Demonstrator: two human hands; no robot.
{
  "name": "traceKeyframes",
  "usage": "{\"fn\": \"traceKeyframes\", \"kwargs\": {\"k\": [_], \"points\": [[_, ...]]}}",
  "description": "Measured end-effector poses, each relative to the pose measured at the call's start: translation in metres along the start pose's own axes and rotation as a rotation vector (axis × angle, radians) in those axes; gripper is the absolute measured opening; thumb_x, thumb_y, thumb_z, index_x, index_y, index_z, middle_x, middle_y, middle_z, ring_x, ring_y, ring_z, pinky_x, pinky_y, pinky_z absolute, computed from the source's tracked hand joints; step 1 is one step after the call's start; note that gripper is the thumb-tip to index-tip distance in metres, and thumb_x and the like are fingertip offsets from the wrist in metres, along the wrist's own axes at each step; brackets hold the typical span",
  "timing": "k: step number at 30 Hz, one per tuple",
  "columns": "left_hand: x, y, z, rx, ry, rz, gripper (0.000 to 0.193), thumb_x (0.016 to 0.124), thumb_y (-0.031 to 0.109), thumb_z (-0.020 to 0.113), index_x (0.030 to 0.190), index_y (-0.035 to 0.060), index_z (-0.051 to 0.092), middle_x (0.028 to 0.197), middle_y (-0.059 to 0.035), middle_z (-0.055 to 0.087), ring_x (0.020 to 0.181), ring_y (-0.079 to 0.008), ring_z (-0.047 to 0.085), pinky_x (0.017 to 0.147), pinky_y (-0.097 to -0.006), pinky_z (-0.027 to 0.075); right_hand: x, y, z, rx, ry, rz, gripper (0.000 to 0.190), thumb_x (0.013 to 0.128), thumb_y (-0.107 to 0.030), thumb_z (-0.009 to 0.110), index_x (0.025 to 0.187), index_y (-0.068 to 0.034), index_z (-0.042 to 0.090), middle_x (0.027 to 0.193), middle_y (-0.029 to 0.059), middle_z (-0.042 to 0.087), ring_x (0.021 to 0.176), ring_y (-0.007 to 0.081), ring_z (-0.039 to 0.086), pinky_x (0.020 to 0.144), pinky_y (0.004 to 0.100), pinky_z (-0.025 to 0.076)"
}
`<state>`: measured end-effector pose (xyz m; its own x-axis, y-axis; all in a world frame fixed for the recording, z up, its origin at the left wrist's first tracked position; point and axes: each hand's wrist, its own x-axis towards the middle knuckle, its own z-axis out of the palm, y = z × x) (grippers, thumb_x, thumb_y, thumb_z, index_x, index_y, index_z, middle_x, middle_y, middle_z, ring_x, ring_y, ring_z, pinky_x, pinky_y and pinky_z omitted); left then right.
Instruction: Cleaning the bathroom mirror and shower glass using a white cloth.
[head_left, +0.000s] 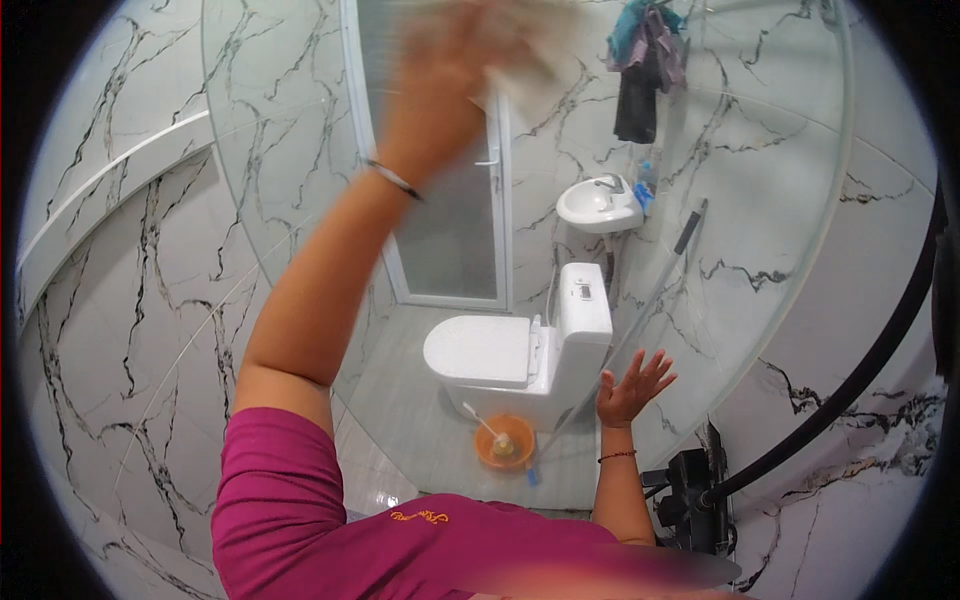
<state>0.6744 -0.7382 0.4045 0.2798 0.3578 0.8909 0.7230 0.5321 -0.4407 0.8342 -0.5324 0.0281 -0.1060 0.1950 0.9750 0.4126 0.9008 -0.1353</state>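
Observation:
My left hand (442, 82), raised high and blurred by motion, holds a pale cloth (544, 52) before a clear glass panel (285, 142). The cloth's exact outline is smeared. A thin band circles that wrist. Lower down at the right, my right hand (634, 390) is bare, its fingers spread, at the glass; whether the palm touches it I cannot tell. A dark red string bracelet is on that wrist. Through the glass show a white toilet (480, 351) with its lid down and a small washbasin (600, 204) on the wall.
An orange basin (487, 456) with a brush in it stands on the floor beside the toilet. A long pole (652, 300) leans diagonally behind the glass. Clothes (637, 105) hang on the marble-patterned wall. A black hose (840, 409) curves at the right. A framed door (450, 255) stands behind.

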Motion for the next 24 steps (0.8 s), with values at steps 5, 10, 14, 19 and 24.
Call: {"fn": "traceKeyframes", "kwargs": {"k": [5,10,14,19,24], "points": [[0.037,-0.050,-0.003,0.211,0.306,-0.307,0.030,0.091,0.028,0.041,0.115,0.0140,0.053,0.119,-0.0118,0.048,0.115,-0.0292,0.037,0.100,-0.0447,0.021,-0.004,-0.005,0.004,0.026,-0.003,0.054,0.061,0.089,-0.048,0.033,0.138,-0.016,0.022,0.145,0.0130,0.010,0.135,0.0315,0.002,0.104,0.0552,-0.003],[0.058,0.066,0.026,-0.138,0.173,-0.037,0.049,0.065,0.002,0.057,0.109,0.0232,0.057,0.128,-0.0110,0.041,0.127,-0.0304,0.025,0.100,-0.0568,0.013,-0.002,-0.004,0.003,0.017,0.001,0.035,0.061,0.089,-0.048,0.033,0.138,-0.014,0.023,0.145,0.0144,0.012,0.134,0.0329,0.004,0.103,0.0558,-0.002],[0.006,0.196,0.067,-0.576,-0.034,0.376,0.056,0.072,0.005,0.055,0.122,0.0277,0.048,0.139,-0.0110,0.029,0.133,-0.0264,0.017,0.106,-0.0541,-0.001,-0.002,0.000,0.002,0.023,0.004,0.030,0.061,0.089,-0.047,0.034,0.137,-0.011,0.023,0.144,0.0165,0.012,0.134,0.0339,0.004,0.103,0.0564,-0.001],[-0.040,0.234,0.076,-0.667,-0.352,0.785,0.035,0.074,0.015,0.055,0.108,0.0229,0.060,0.138,-0.0028,0.034,0.132,-0.0173,0.022,0.110,-0.0469,0.003,-0.003,0.000,-0.002,0.004,-0.023,0.026,0.062,0.088,-0.045,0.039,0.137,-0.010,0.025,0.144,0.0169,0.010,0.134,0.0338,0.001,0.102,0.0569,-0.002],[0.062,0.235,0.086,-0.380,0.109,0.500,0.043,0.076,0.014,0.051,0.117,0.0260,0.053,0.131,-0.0030,0.041,0.128,-0.0188,0.027,0.106,-0.0471,0.008,-0.009,-0.018,-0.026,0.185,-0.175,0.105,0.062,0.087,-0.042,0.044,0.134,-0.006,0.029,0.144,0.0188,0.012,0.133,0.0357,0.004,0.103,0.0569,0.001]]}}
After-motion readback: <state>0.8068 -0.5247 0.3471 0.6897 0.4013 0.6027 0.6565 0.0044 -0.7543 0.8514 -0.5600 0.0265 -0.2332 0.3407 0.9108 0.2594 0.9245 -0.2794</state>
